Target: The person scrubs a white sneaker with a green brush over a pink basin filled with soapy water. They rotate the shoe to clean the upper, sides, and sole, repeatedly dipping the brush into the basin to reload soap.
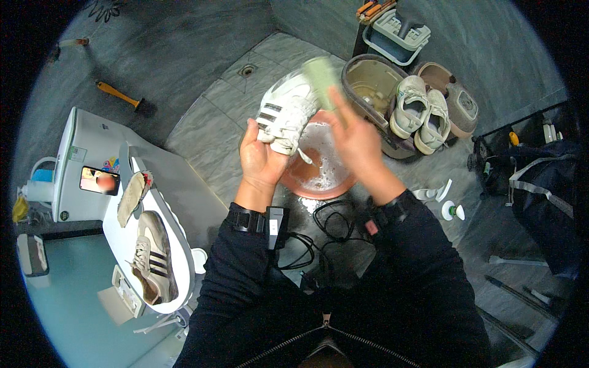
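My left hand (260, 158) grips the heel end of a white sneaker (287, 108) with dark side stripes, its toe pointing away from me. White lather seems to cover much of the upper, and a lace end dangles. In my right hand (356, 140) is a pale green brush (322, 78), blurred by motion, close against the shoe's right side; its bristles cannot be made out. Below both hands, a pinkish basin (299, 191) on the floor holds foamy, brownish water. A worn beige sneaker (154, 257) with black stripes lies on the closed white toilet lid (181, 276), beside a dirty insole (131, 198).
Two light sneakers (418, 112) lean against a grey-brown foot tub (349, 85) with shallow water. A phone (100, 181) rests on the toilet tank (89, 138). Black cables (299, 250) run below my wrists. A dark bag (547, 202) stands right; a floor drain (247, 70) lies ahead.
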`<state>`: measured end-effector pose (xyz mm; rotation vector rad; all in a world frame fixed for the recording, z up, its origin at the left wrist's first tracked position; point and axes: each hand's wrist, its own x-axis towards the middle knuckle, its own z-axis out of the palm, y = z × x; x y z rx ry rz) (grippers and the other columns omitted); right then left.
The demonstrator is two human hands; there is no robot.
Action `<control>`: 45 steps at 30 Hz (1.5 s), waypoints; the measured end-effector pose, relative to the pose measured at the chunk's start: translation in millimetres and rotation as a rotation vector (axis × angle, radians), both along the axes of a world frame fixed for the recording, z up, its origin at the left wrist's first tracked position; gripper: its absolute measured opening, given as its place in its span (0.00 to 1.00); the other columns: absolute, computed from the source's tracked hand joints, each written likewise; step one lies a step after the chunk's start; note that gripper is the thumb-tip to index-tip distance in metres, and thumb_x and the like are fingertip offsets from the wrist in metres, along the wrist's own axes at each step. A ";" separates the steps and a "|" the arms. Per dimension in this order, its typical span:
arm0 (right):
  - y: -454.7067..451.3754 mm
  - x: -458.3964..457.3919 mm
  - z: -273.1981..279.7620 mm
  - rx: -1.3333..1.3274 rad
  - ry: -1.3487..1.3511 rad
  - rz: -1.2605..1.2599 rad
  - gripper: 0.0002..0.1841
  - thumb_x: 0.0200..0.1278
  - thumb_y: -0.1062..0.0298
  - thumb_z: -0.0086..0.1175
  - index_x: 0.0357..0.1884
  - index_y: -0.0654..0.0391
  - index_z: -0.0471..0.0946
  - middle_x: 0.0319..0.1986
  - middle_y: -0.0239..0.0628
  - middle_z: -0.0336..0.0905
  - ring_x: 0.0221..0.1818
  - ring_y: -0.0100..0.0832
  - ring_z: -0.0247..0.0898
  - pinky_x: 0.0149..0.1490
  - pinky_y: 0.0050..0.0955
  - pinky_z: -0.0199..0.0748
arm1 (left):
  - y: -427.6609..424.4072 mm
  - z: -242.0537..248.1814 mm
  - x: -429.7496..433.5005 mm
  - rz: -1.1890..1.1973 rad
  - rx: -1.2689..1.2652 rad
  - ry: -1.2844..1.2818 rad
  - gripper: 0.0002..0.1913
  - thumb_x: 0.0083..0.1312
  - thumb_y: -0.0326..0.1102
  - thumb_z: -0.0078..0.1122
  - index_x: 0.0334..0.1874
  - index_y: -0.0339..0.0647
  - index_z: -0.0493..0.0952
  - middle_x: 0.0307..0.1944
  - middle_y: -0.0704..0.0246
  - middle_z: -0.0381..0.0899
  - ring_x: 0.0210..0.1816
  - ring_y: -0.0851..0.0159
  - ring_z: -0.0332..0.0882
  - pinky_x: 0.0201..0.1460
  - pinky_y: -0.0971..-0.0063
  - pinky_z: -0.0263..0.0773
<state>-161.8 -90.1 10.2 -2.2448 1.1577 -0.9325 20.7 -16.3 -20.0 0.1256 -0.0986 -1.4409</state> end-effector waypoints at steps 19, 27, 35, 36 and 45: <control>-4.1 -8.7 9.3 0.163 0.300 -0.057 0.26 0.70 0.44 0.51 0.69 0.30 0.69 0.30 0.46 0.81 0.35 0.48 0.79 0.41 0.43 0.76 | -4.0 15.1 -23.5 0.134 0.337 -0.698 0.38 0.75 0.67 0.33 0.67 0.37 0.67 0.62 0.63 0.76 0.62 0.59 0.75 0.66 0.61 0.68; -2.2 -3.6 -10.8 -0.075 0.201 0.034 0.26 0.71 0.44 0.50 0.70 0.25 0.66 0.28 0.47 0.82 0.29 0.46 0.81 0.33 0.42 0.77 | -1.2 9.7 -23.9 0.184 0.358 -0.682 0.29 0.79 0.56 0.35 0.65 0.38 0.70 0.59 0.64 0.77 0.59 0.61 0.77 0.64 0.65 0.70; 4.7 1.7 0.2 -0.146 0.215 0.040 0.26 0.70 0.46 0.53 0.70 0.26 0.68 0.33 0.45 0.84 0.26 0.45 0.81 0.32 0.40 0.77 | -0.2 9.3 -18.3 0.180 0.335 -0.682 0.26 0.79 0.54 0.38 0.62 0.39 0.72 0.58 0.66 0.78 0.57 0.63 0.78 0.61 0.66 0.71; 4.5 0.9 0.3 -0.144 0.188 -0.054 0.26 0.69 0.46 0.53 0.69 0.27 0.68 0.35 0.44 0.85 0.26 0.46 0.81 0.31 0.40 0.78 | -0.5 9.3 -18.7 0.195 0.335 -0.707 0.26 0.79 0.54 0.37 0.62 0.39 0.72 0.57 0.66 0.78 0.56 0.63 0.78 0.61 0.67 0.71; 4.9 -2.2 2.5 0.074 0.263 0.035 0.27 0.70 0.43 0.52 0.70 0.30 0.69 0.35 0.50 0.83 0.43 0.52 0.80 0.47 0.43 0.78 | 3.0 10.5 -19.4 0.174 0.410 -0.858 0.30 0.79 0.56 0.37 0.65 0.34 0.70 0.60 0.63 0.77 0.59 0.62 0.76 0.64 0.67 0.68</control>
